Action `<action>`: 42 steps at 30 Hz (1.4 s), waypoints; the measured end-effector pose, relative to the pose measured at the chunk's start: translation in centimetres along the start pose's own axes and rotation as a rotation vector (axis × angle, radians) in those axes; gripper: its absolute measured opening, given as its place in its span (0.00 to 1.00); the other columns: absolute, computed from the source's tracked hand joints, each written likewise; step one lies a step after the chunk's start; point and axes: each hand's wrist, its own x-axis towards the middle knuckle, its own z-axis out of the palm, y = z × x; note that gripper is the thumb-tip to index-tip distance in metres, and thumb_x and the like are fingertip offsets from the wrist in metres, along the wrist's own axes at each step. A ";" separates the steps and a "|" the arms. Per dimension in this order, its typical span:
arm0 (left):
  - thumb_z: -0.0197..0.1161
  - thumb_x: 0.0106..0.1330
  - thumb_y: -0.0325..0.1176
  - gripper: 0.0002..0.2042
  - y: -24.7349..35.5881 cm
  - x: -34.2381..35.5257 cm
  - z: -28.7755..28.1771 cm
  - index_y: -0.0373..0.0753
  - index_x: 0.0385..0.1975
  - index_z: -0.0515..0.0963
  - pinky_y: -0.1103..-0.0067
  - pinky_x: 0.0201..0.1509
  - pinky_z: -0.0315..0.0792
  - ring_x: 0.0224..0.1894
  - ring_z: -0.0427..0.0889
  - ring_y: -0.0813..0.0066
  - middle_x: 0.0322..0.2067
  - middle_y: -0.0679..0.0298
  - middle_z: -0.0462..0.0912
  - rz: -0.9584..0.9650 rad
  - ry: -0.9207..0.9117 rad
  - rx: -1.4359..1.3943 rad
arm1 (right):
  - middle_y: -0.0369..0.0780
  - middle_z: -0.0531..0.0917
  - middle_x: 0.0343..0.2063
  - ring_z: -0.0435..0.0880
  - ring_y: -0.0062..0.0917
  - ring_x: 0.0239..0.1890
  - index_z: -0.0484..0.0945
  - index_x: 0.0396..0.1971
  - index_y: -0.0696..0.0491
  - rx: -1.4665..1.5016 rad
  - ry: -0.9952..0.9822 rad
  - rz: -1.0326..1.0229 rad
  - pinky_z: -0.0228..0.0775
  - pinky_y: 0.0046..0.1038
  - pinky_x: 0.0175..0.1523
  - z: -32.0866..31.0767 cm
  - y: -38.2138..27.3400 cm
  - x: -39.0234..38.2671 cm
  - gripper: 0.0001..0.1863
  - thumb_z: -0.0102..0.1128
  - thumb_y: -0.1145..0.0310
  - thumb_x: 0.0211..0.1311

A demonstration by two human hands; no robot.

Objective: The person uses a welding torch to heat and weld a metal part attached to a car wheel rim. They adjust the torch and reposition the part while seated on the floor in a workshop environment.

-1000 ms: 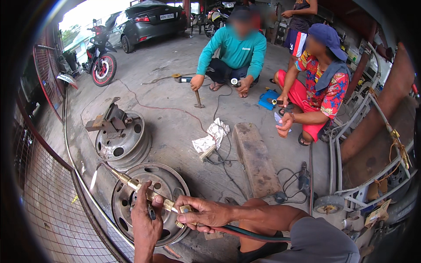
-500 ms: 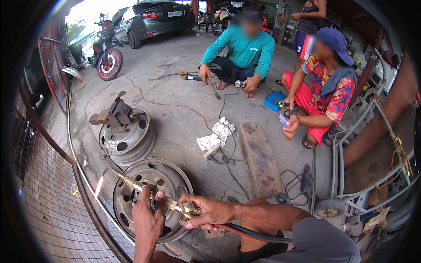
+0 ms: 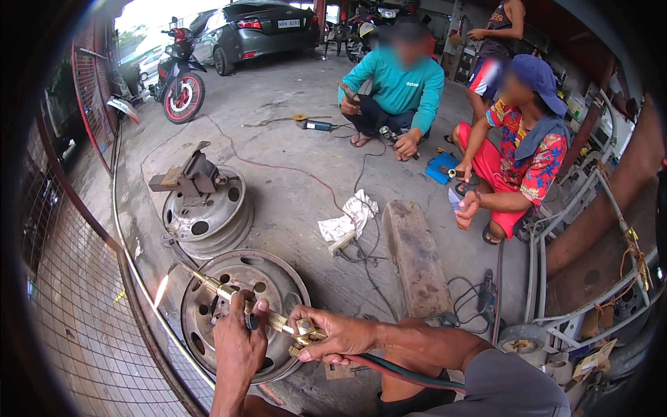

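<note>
I hold a brass cutting torch (image 3: 236, 300) over a grey steel wheel rim (image 3: 278, 278) lying flat on the concrete. My left hand (image 3: 238, 344) grips the torch's middle. My right hand (image 3: 332, 335) is closed on its valve end, where red and green hoses (image 3: 410, 375) run off to the right. A small bright flame (image 3: 161, 289) burns at the tip, next to a thin curved metal bar (image 3: 132, 257) by the mesh panel.
A second rim (image 3: 208, 215) with a vise on top stands behind. A white rag (image 3: 345, 221), a long metal block (image 3: 415, 257) and cables lie to the right. Two people crouch beyond; a motorcycle (image 3: 179, 83) and a car (image 3: 253, 31) stand at the back. Mesh fencing (image 3: 66, 306) is on my left.
The torch flame has become visible at the tip near the curved bar. My hands keep their grip on the torch. The person in teal has lifted one hand from the ground.
</note>
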 end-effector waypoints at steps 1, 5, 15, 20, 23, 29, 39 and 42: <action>0.59 0.79 0.44 0.17 -0.3 0.0 0.1 0.34 0.49 0.77 0.55 0.36 0.74 0.29 0.85 0.38 0.19 0.42 0.81 0.020 0.015 0.005 | 0.31 0.74 0.26 0.70 0.09 0.14 0.61 0.52 0.47 -0.001 -0.003 -0.004 0.61 0.15 0.16 0.1 0.0 0.1 0.21 0.67 0.72 0.73; 0.58 0.79 0.45 0.17 -0.1 -0.1 0.1 0.35 0.50 0.77 0.56 0.36 0.75 0.29 0.86 0.38 0.20 0.42 0.81 0.005 -0.003 0.004 | 0.31 0.74 0.25 0.69 0.09 0.13 0.61 0.51 0.46 -0.022 -0.005 -0.006 0.62 0.15 0.16 0.0 -0.2 -0.1 0.19 0.66 0.69 0.75; 0.57 0.80 0.46 0.18 -0.1 -0.1 0.0 0.35 0.49 0.77 0.55 0.35 0.74 0.28 0.85 0.39 0.19 0.43 0.81 0.011 0.012 -0.002 | 0.31 0.73 0.22 0.69 0.08 0.12 0.64 0.49 0.46 0.007 0.024 0.011 0.61 0.14 0.13 0.5 -0.7 -0.3 0.15 0.56 0.54 0.81; 0.57 0.80 0.47 0.19 0.2 -0.2 -0.1 0.34 0.49 0.77 0.55 0.35 0.74 0.28 0.85 0.38 0.18 0.43 0.80 0.000 0.003 0.008 | 0.31 0.73 0.22 0.69 0.08 0.11 0.64 0.48 0.46 0.007 0.027 0.009 0.61 0.14 0.13 0.5 -0.6 -0.4 0.14 0.55 0.54 0.81; 0.57 0.80 0.48 0.19 0.1 -0.3 0.0 0.34 0.49 0.77 0.54 0.35 0.74 0.27 0.85 0.38 0.18 0.43 0.80 0.010 0.012 0.024 | 0.31 0.73 0.22 0.69 0.09 0.11 0.65 0.48 0.46 0.000 0.023 0.001 0.60 0.14 0.13 0.6 -0.6 -0.5 0.14 0.55 0.54 0.81; 0.56 0.80 0.49 0.21 0.5 -0.3 -0.1 0.34 0.49 0.77 0.53 0.36 0.74 0.29 0.85 0.36 0.19 0.42 0.81 0.000 0.001 0.035 | 0.32 0.73 0.22 0.68 0.09 0.11 0.65 0.48 0.46 0.001 0.029 0.009 0.60 0.14 0.14 0.6 -0.7 -0.7 0.13 0.55 0.56 0.82; 0.57 0.79 0.48 0.20 1.0 -0.3 -0.2 0.34 0.53 0.77 0.53 0.37 0.75 0.30 0.86 0.35 0.20 0.41 0.81 -0.005 -0.028 0.026 | 0.34 0.74 0.25 0.67 0.10 0.13 0.65 0.50 0.47 0.006 0.064 0.041 0.58 0.15 0.15 0.4 -0.7 -1.2 0.11 0.54 0.59 0.82; 0.57 0.79 0.48 0.20 0.7 -0.4 -0.3 0.35 0.54 0.77 0.53 0.37 0.75 0.30 0.86 0.36 0.20 0.42 0.81 0.017 -0.024 0.003 | 0.34 0.74 0.26 0.67 0.11 0.14 0.65 0.51 0.47 0.011 0.071 0.047 0.58 0.16 0.16 0.6 -0.8 -1.2 0.11 0.54 0.59 0.82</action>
